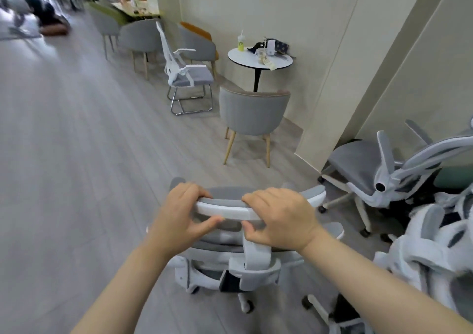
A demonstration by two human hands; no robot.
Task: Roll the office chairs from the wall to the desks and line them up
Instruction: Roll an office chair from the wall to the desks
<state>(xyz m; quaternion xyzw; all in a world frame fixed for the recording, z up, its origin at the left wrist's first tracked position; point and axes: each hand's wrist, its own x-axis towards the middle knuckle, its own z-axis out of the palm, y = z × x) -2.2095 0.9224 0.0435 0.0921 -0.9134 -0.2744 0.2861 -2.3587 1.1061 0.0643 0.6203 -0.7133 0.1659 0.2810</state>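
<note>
Low centre: I see left hand (179, 212) and right hand (277, 216) both in closed grip on headrest (225, 207) of office chair (230, 262); its seat mostly hidden beneath; more office chairs (371, 170) at right edge, cut off; upper left blurred.

No text, label, brand, number or sign can be read anywhere in the view. The cup (240, 43) and the small packages (271, 46) on the round desk (245, 58) by the wall carry dark marks, but they are too small and blurred to make out.
</note>
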